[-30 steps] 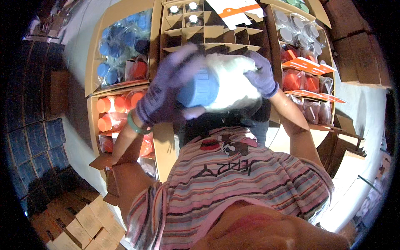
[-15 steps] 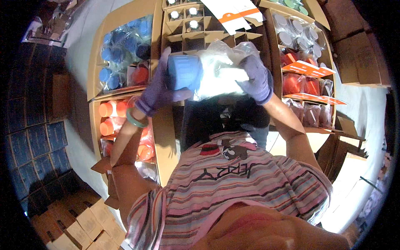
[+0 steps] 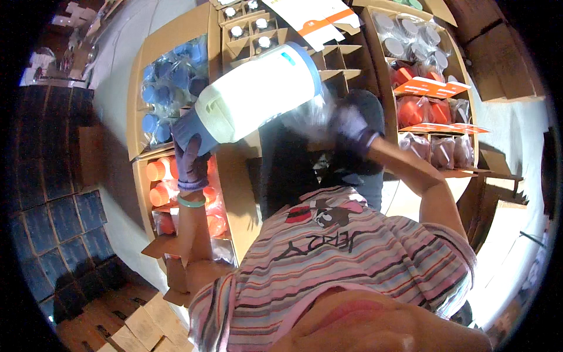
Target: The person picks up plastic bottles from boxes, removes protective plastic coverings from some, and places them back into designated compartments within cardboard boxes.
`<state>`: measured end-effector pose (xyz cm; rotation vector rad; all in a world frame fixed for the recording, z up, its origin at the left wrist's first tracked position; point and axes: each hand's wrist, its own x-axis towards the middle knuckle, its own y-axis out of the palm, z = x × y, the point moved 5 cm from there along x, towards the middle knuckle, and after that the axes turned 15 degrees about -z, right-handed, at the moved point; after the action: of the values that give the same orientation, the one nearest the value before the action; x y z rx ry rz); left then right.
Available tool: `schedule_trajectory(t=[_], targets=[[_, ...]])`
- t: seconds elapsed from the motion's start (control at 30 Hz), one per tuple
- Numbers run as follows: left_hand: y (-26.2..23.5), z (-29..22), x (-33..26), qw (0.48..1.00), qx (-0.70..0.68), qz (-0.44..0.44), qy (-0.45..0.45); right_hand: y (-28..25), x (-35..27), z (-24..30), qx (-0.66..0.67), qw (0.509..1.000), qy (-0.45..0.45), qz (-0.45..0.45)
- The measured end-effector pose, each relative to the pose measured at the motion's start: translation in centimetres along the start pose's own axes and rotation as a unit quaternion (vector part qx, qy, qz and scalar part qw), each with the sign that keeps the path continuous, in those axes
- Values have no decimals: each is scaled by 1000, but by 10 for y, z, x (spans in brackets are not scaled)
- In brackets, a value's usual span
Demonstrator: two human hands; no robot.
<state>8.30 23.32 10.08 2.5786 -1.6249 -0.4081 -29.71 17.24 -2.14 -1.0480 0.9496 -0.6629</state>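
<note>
My left hand [image 3: 192,154], in a purple glove, is closed around the blue cap [image 3: 202,130] of a large pale bottle [image 3: 258,94]. The bottle tilts up to the right, and its far end has a blue base. My right hand [image 3: 352,130], also gloved and smeared by motion, is closed at a crumpled clear plastic bag [image 3: 316,114] just below the bottle's base. The bag is off the bottle's body. Its grip on the bag is partly blurred.
Ahead stands a divided carton [image 3: 334,58] with several white-topped bottles [image 3: 261,24]. On the left are cartons of bagged blue-capped bottles [image 3: 170,79] and orange-capped bottles [image 3: 164,192]. On the right, a carton holds grey-capped [image 3: 407,35] and red bagged items [image 3: 410,108].
The clear bag has come away from the bottle towards my right hand. My left hand has moved left and nearer with the cap, and the bottle's other end has swung up and away.
</note>
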Motion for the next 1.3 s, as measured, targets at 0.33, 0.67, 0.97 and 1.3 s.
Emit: schedule_trajectory(t=[0.33,0.67,0.97,1.3], targets=[[-18,48,-8,998,-67,11,-1,-150,-66,8,572,764,-30,-296],[104,-38,-51,794,422,125,419,-132,-52,5,552,793,-118,-229],[89,58,9,939,153,308,8,-204,-123,83,260,796,-355,-416],[128,-35,-43,817,374,136,417,-146,-70,10,562,795,-124,-189]])
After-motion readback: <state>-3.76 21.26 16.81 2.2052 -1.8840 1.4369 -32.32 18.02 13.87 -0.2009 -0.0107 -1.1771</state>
